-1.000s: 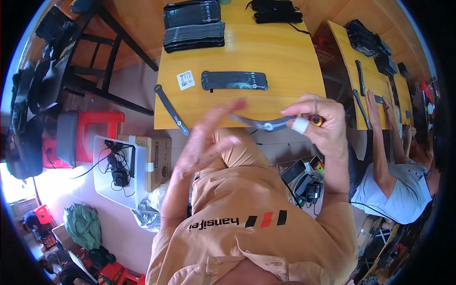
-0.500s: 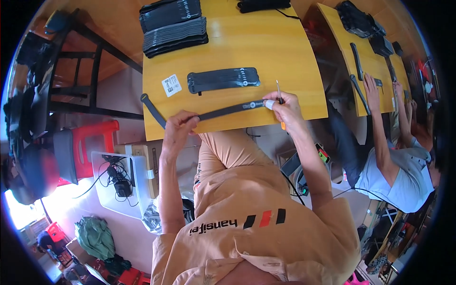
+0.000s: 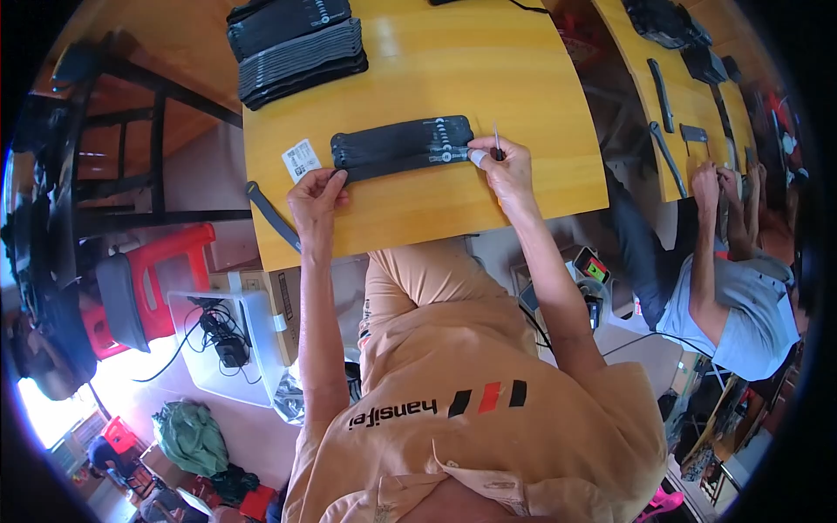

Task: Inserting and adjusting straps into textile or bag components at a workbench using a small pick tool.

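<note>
Pressing flat black strips (image 3: 403, 146), left hand (image 3: 316, 193), right hand (image 3: 506, 167), glossy wood table (image 3: 488, 78)

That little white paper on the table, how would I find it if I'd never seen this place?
Start at the yellow wooden table. Find the flat bundle of long black strips stretched between the person's left hand and right hand. Just off its left end lies the small white label, the only pale thing among all the black.
</note>
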### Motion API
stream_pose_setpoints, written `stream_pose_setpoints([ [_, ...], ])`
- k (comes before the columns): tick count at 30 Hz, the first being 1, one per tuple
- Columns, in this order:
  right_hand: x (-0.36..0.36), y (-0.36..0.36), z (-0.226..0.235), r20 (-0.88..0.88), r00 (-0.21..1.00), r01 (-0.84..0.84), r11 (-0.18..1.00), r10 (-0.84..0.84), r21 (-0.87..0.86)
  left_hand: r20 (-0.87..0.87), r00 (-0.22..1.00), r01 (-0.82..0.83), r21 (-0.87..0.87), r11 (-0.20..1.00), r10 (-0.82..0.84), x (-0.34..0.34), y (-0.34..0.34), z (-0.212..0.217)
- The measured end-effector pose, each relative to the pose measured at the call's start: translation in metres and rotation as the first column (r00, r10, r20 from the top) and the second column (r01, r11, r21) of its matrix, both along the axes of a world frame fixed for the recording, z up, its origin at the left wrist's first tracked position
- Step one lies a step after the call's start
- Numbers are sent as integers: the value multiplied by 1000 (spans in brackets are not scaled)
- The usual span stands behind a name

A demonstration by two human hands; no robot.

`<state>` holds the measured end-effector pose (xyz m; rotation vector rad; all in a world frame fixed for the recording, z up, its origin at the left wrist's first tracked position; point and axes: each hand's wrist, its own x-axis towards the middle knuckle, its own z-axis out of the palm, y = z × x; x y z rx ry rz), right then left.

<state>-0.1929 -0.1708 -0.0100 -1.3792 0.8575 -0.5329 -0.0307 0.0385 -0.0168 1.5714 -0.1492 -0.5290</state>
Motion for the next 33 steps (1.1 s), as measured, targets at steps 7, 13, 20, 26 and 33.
stream_pose_setpoints([
  [7,2,-6,-10,-69,996,38,980,-52,-198,65,997,-46,44,998,43,-3,-9,0],
  [13,4,-7,-11,-49,996,59,982,-68,-177,50,997,-64,103,993,59,-4,-13,4],
  [20,5,-7,-12,-59,995,69,980,-81,-185,78,995,-69,171,983,56,-5,-15,8],
  [26,5,-5,-13,-59,994,80,979,-93,-189,87,995,-62,147,987,50,-4,-15,5],
  [33,5,-5,-9,-98,990,78,975,-100,-209,91,994,-66,161,985,52,-3,-16,4],
])
